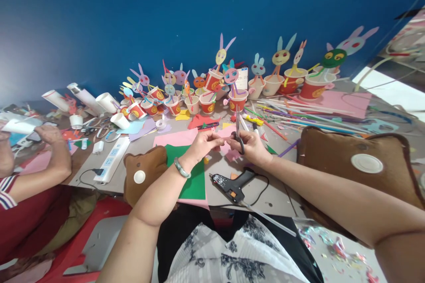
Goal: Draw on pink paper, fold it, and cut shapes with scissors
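Observation:
My right hand [251,147] is closed around the dark handles of a pair of scissors [238,128], whose blades point up and away from me. Fingers of my left hand [206,145] pinch a small piece of pink paper [223,138], close to the scissors. Both hands are over the table, almost meeting. Beneath them lie pink paper scraps [232,154]. Nearer to me rests a black glue gun [232,188] with a clear glue stick out of its back. Green paper [194,181] lies below my left wrist.
Paper cups with rabbit faces [238,97] line the blue wall. Coloured pipe cleaners [292,117] are heaped at the right. Brown cushion-like bags [318,154] flank my arms. A white power strip [113,159] lies left, near another person's arm [43,168].

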Motion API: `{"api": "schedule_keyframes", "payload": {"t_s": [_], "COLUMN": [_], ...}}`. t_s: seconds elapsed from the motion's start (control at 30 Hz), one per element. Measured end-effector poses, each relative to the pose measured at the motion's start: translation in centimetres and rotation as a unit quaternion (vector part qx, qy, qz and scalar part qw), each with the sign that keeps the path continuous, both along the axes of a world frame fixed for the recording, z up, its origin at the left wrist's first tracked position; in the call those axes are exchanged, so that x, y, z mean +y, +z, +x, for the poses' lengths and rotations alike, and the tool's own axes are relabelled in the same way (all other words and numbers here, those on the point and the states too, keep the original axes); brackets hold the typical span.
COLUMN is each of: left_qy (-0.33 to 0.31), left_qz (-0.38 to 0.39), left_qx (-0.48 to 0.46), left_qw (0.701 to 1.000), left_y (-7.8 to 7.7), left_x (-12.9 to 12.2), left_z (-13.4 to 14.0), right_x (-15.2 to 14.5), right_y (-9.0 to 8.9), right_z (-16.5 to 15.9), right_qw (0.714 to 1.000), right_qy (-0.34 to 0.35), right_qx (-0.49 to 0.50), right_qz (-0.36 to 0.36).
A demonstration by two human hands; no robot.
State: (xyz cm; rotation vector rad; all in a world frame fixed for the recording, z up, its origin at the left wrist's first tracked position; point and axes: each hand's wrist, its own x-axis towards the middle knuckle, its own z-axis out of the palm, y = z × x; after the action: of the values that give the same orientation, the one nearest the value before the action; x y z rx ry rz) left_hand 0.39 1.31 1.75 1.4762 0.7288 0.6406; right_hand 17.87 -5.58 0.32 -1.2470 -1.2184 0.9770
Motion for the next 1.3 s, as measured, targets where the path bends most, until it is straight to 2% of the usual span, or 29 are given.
{"api": "schedule_keyframes", "payload": {"t_s": [0.37, 0.57, 0.8, 0.97, 1.1, 1.3], "left_qy": [-0.048, -0.032, -0.044, -0.049, 0.0, 0.087], "left_qz": [-0.032, 0.01, 0.066, 0.067, 0.055, -0.048], "left_qx": [0.034, 0.02, 0.03, 0.021, -0.046, -0.12], "left_qw": [0.998, 0.999, 0.996, 0.996, 0.997, 0.988], "left_y": [0.2, 0.4, -0.2, -0.1, 0.4, 1.1], "left_x": [-0.1, -0.1, 0.1, 0.0, -0.2, -0.4], "left_z": [0.2, 0.0, 0.2, 0.0, -0.1, 0.0], "right_x": [0.1, 0.0, -0.1, -0.1, -0.2, -0.4], "right_y": [0.0, 0.4, 0.4, 0.4, 0.3, -0.7], "right_z": [0.1, 0.0, 0.0, -0.1, -0.3, -0.2], "right_qw": [1.0, 1.0, 1.0, 0.999, 0.997, 0.99], "right_qy": [-0.02, -0.007, 0.015, 0.032, 0.07, 0.132], "right_qx": [0.008, -0.002, 0.003, 0.002, 0.0, -0.023], "right_qz": [0.0, -0.002, -0.015, -0.017, -0.012, -0.04]}}
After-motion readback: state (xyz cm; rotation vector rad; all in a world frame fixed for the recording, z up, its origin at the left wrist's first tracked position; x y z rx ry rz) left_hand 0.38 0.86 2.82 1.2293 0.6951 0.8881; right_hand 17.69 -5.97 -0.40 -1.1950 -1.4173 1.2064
